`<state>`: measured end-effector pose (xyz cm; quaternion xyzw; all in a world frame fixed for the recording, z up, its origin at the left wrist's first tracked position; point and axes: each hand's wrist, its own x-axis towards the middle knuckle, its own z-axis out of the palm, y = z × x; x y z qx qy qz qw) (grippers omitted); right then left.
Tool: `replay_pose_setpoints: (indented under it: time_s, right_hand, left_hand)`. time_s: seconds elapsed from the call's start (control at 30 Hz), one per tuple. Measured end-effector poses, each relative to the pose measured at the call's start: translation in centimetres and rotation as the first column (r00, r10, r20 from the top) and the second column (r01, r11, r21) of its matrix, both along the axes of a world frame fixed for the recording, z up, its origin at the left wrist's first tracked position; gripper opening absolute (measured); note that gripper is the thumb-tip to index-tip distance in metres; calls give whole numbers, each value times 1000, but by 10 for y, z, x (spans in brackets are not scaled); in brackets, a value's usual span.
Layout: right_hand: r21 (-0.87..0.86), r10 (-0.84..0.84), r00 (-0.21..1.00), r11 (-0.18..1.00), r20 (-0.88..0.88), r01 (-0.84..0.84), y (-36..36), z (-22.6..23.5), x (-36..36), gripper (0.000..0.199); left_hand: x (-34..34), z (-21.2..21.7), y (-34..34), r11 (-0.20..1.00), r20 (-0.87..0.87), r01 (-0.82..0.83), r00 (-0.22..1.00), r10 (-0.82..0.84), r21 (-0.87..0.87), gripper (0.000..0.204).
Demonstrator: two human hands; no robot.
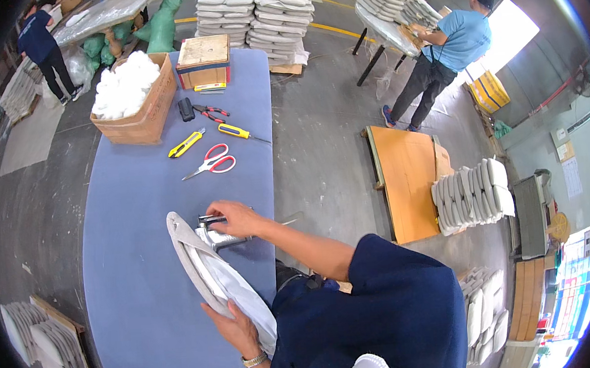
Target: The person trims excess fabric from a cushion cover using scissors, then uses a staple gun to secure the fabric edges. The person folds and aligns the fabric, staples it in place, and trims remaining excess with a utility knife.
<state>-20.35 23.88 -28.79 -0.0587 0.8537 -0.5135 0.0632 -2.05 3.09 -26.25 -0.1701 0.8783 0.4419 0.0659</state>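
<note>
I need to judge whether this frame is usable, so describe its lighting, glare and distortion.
Head view: even indoor light, soft shadows on the blue table; the doorway at upper right is blown out white; fisheye bends the table edge and blackens the corners; the right hand on the metal tool and the left hand under the grey cushion look sharp.

Matt grey cloth cushion cover (212, 272) looked soft, shiny metal stapler (218, 236) gleamed, blue table (140, 215) was felt-like and matt, cardboard box (141, 119) held fluffy white stuffing (124, 83)
</note>
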Motion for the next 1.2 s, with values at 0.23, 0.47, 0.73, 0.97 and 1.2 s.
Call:
replay_pose_setpoints:
  time_s: [0.23, 0.47, 0.73, 0.97, 1.2]
  right_hand:
    - [574, 108, 984, 819, -139, -9, -4, -94, -7, 51]
    - [648, 237, 957, 758, -166, -75, -31, -94, 2, 48]
    - [538, 171, 979, 839, -112, -84, -36, -113, 16, 50]
    - [503, 196, 980, 845, 23, -181, -15, -105, -2, 62]
    - [-239, -132, 940, 947, 315, 213, 43, 14, 70, 48]
  left_hand:
    - [-2, 4, -1, 999, -24, -9, 1000, 8, -42, 72]
    - [-4, 6, -3, 1000, -30, -10, 999, 9, -15, 73]
    - [-2, 17, 6, 996, -7, -38, 999, 38, -78, 74]
    - [12, 7, -7, 992, 7, -99, 995, 99, -77, 76]
    - [9, 5, 6, 986, -2, -132, 991, 132, -103, 82]
